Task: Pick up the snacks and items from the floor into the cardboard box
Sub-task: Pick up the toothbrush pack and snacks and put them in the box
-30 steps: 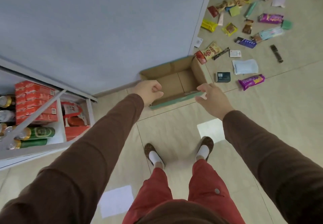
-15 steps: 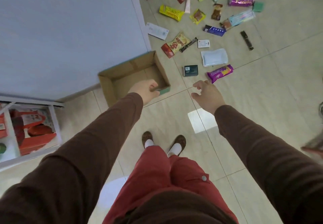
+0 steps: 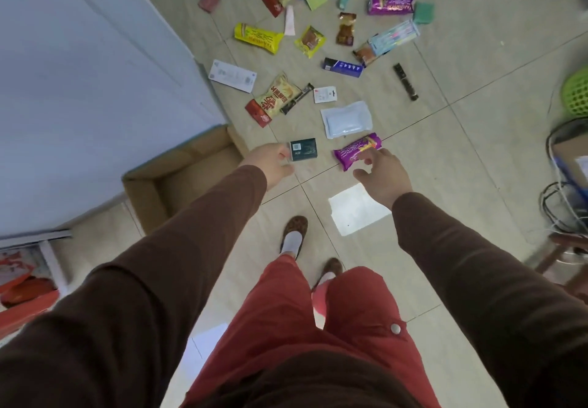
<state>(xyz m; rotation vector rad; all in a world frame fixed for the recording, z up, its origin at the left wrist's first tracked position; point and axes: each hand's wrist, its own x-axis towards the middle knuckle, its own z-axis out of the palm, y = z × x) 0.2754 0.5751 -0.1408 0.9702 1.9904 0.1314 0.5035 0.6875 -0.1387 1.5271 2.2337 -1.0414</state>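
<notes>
An open cardboard box [image 3: 152, 181] stands on the tiled floor against the blue wall, partly hidden by my left arm. My left hand [image 3: 270, 162] reaches past it, fingers apart, just left of a small dark box [image 3: 304, 149]. My right hand [image 3: 383, 170] is open, its fingertips over the near end of a purple snack packet [image 3: 353, 151]. Beyond lie a white pouch [image 3: 346, 119], a yellow and red snack bag [image 3: 275, 97], a yellow packet [image 3: 257, 37] and several more wrappers. Neither hand holds anything.
A green basket [image 3: 577, 96], a cardboard carton [image 3: 572, 156] and tangled cables [image 3: 560, 204] sit at the right edge. A shelf with red packs [image 3: 22, 280] is at the lower left. My feet [image 3: 294, 232] stand just behind the hands.
Both hands have left the box's rim and moved right toward the scattered items. The view has shifted right, so the box now sits at the left.
</notes>
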